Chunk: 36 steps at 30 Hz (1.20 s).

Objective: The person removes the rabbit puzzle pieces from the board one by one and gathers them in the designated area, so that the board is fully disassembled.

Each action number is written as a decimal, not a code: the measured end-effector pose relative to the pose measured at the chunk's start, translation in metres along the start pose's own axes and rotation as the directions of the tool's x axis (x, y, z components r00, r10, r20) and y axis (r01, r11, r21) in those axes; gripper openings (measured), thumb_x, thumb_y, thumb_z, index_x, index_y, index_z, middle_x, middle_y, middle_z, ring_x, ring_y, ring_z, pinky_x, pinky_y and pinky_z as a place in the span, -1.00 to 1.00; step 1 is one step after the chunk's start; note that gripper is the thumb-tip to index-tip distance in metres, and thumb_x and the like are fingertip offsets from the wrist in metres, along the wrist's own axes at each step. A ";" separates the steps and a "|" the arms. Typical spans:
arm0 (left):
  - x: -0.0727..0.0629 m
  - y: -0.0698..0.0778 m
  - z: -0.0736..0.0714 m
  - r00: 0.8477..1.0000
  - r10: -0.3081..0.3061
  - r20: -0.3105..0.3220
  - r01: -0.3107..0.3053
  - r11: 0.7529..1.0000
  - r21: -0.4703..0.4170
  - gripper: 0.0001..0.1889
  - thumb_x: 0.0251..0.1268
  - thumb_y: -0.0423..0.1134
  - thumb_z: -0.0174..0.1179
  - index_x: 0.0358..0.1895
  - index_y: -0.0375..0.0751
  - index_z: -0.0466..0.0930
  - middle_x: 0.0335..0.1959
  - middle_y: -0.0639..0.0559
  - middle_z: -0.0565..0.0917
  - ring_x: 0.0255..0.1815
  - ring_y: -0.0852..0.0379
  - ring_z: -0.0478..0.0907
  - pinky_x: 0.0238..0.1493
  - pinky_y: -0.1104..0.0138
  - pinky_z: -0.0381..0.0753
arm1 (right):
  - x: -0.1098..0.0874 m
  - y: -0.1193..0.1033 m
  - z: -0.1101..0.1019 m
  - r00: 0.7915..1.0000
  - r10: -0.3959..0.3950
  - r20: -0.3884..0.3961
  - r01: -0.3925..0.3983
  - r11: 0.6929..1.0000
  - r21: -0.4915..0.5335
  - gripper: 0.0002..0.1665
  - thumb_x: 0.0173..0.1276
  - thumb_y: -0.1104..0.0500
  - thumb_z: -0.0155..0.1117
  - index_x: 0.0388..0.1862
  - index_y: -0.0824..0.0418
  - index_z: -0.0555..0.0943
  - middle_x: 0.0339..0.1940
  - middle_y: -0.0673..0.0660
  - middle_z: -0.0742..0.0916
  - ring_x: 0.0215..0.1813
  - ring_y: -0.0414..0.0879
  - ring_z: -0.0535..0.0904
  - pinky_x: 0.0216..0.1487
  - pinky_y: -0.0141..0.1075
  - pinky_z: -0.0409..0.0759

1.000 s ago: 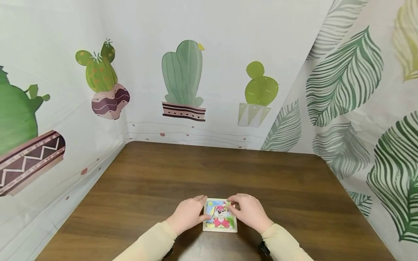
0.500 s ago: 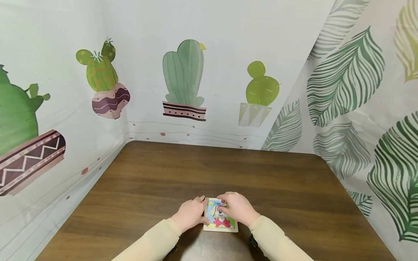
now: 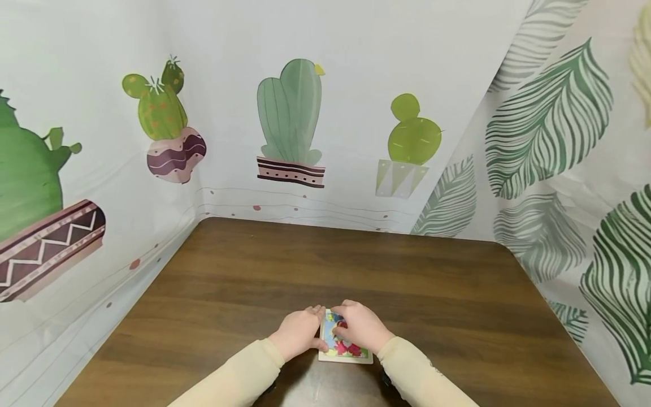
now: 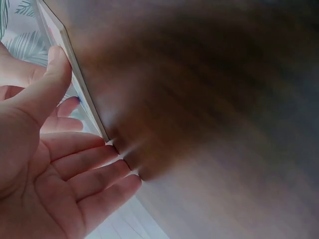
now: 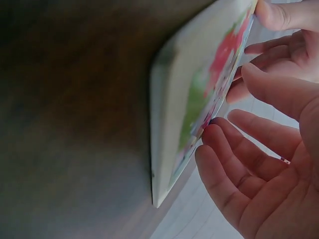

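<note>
Picture board point(image 3: 348, 349) lies under the spread right grip point(image 3: 363, 325), the left grip point(image 3: 299, 334), also spread, touching its edge.

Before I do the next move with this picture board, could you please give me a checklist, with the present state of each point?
1. Picture board lying flat on the table: ok.
2. Left hand at the board's left side, its thumb on the frame: ok.
3. Right hand not pinching a piece: looks ok; its thumb and fingers stand apart.
4. Whole picture visible: not ok; the right hand covers the upper right.
5. Covered part sitting level: cannot tell.
</note>
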<state>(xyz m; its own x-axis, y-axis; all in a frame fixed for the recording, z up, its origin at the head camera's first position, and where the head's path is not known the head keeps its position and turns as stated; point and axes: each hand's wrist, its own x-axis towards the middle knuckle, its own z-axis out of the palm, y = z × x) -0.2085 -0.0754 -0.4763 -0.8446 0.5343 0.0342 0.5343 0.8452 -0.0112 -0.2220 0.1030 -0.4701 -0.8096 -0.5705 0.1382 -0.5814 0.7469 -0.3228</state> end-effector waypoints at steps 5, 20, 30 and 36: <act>0.001 -0.003 -0.003 1.000 0.027 0.000 -0.027 1.000 -0.008 -0.07 -0.21 0.32 0.33 0.20 -0.34 0.51 0.15 -0.14 0.59 0.12 0.00 0.57 -0.02 0.33 0.60 | 0.002 -0.002 0.000 0.999 -0.034 0.032 0.035 0.998 -0.054 -0.50 0.10 0.07 0.47 0.01 0.28 0.65 -0.33 0.04 0.61 -0.42 -0.25 0.42 -0.27 -0.37 0.57; 0.001 -0.004 -0.009 0.999 0.003 0.045 -0.001 0.999 -0.035 -0.04 -0.30 0.30 0.37 0.21 -0.31 0.50 0.19 -0.15 0.56 0.18 -0.06 0.51 0.00 0.25 0.60 | 0.012 -0.005 -0.001 0.997 -0.070 0.039 0.075 0.989 -0.128 -0.61 0.10 0.08 0.45 -0.06 0.12 0.71 -0.42 -0.04 0.56 -0.51 -0.27 0.36 -0.43 -0.42 0.46; 0.001 -0.003 -0.009 0.999 0.035 -0.015 -0.036 0.998 -0.055 -0.13 -0.43 0.26 0.45 0.03 -0.30 0.60 -0.02 -0.12 0.66 -0.04 -0.04 0.62 -0.16 0.25 0.64 | 0.019 -0.007 0.003 0.999 -0.016 0.039 0.023 0.986 -0.168 -0.69 0.01 0.12 0.50 -0.20 0.11 0.73 -0.31 -0.01 0.70 -0.29 -0.15 0.63 -0.30 -0.28 0.60; 0.004 -0.004 -0.010 0.999 0.043 -0.028 -0.044 0.998 -0.039 -0.07 -0.46 0.28 0.42 0.06 -0.32 0.58 0.01 -0.15 0.65 -0.02 -0.05 0.61 -0.16 0.24 0.64 | 0.018 -0.002 0.001 0.998 -0.049 0.026 0.052 0.985 -0.167 -0.68 0.03 0.11 0.50 -0.16 0.05 0.73 -0.29 -0.04 0.69 -0.27 -0.16 0.63 -0.26 -0.27 0.60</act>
<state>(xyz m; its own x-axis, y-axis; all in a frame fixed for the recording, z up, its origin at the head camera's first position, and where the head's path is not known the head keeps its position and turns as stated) -0.2139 -0.0771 -0.4661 -0.8196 0.5696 0.0616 0.5719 0.8199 0.0268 -0.2355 0.0905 -0.4681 -0.7780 -0.6149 0.1291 -0.6283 0.7625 -0.1543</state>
